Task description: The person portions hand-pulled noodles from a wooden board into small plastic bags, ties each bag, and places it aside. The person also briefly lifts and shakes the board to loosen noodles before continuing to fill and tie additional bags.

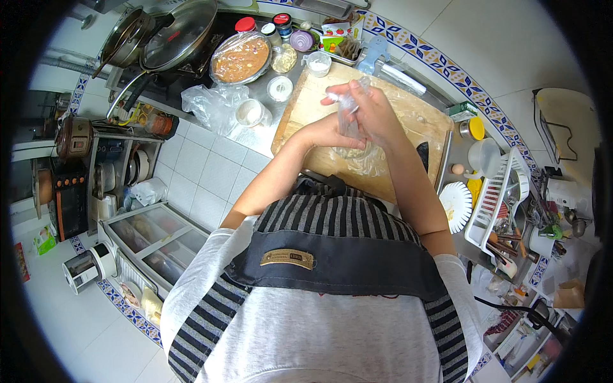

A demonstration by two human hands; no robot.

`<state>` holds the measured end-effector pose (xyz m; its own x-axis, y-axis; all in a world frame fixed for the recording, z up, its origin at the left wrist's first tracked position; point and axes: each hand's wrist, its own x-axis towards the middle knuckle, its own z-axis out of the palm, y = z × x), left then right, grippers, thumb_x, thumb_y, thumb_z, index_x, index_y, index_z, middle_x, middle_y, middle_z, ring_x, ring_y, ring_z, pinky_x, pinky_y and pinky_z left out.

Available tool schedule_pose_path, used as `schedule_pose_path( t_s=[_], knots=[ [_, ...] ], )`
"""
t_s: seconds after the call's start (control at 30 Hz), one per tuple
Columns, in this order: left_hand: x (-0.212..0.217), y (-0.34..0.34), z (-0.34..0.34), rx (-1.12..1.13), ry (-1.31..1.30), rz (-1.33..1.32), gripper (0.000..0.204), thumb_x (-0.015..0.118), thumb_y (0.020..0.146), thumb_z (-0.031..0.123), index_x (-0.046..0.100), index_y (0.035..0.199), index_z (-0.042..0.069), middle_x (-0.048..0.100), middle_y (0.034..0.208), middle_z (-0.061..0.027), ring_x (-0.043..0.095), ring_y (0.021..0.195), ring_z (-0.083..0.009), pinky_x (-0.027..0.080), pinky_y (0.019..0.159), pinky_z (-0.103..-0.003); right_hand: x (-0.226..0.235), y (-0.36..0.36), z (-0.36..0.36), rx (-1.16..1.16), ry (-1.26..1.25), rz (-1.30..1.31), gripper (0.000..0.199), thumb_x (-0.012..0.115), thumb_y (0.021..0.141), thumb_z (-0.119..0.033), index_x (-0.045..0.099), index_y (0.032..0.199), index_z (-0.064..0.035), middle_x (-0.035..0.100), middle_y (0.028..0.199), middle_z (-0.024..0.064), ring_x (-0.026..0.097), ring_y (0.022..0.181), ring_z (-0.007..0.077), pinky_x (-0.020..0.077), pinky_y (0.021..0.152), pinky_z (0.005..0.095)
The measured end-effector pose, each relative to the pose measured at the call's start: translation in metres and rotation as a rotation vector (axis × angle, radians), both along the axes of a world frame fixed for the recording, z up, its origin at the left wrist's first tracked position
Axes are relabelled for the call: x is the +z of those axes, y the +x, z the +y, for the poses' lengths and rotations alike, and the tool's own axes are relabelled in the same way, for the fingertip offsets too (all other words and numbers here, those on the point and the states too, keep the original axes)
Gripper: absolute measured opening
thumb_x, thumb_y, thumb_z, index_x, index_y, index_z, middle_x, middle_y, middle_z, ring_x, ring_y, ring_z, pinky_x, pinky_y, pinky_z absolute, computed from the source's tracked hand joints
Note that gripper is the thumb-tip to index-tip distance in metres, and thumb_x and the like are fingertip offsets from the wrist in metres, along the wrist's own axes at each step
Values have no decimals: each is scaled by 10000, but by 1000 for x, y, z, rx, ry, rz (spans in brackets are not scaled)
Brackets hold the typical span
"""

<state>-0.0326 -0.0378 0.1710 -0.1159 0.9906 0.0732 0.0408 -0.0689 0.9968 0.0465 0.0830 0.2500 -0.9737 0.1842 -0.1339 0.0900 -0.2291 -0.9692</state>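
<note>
Above a floury wooden board (297,121), both of my hands are at a clear plastic bag (348,124). Its gathered neck stands up between them. Below, the bag's crumpled lower part lies on the board with something pale inside that I cannot make out, partly hidden by my hands. My left hand (329,132) is closed around the neck from the left, low down. Higher up, my right hand (373,113) has its fingers bent around the bag's upper end.
A wrapped bowl of brownish filling (241,59), an open white tub (250,113) and a crumpled plastic bag (207,105) lie left of the board. Beyond stands a lidded pan (179,38). On the right are a dark-bladed tool (423,155), white fluted plate (455,205) and dish rack (491,204).
</note>
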Motion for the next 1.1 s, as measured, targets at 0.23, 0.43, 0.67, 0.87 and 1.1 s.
schedule_pose_path(
  t_s=[0.23, 0.43, 0.67, 0.87, 1.1],
  knots=[
    [-7, -7, -2, -115, -44, -284, 195, 511, 956, 175, 610, 981, 9, 643, 888, -58, 561, 777, -118, 451, 773, -282, -14, 6, 46, -135, -246, -9, 411, 337, 1022, -308, 544, 1116, 34, 650, 1033, 212, 472, 661, 96, 420, 636, 231],
    [-5, -6, -3, -19, -10, -398, 296, 444, 988, 273, 593, 921, 27, 548, 661, -27, 588, 771, -151, 451, 834, -303, -32, 20, 58, -176, -365, 34, 320, 420, 1001, -263, 541, 1082, 23, 640, 1006, 194, 516, 743, 137, 429, 692, 269],
    [11, -4, 2, 35, 23, -535, 305, 421, 996, 281, 558, 875, 37, 475, 608, -2, 541, 659, -139, 463, 805, -307, -21, 33, 62, -32, -312, 141, 106, 515, 931, -102, 530, 1002, -25, 634, 916, 138, 557, 806, 153, 461, 745, 286],
    [25, 1, 7, 73, -65, -555, 219, 438, 993, 208, 548, 1037, 24, 442, 652, 39, 397, 588, -63, 366, 577, -215, -6, 37, 46, -107, 539, 149, 119, 602, 823, 7, 571, 928, -42, 634, 885, 76, 604, 856, 164, 481, 744, 307],
    [39, 14, 10, 289, -16, 86, 239, 466, 982, 215, 541, 1124, 39, 515, 750, 11, 455, 681, -48, 403, 622, -216, -13, 25, 25, -517, 1221, 326, 221, 679, 668, 33, 593, 852, -54, 574, 783, 96, 608, 763, 267, 484, 665, 299]
  ],
)
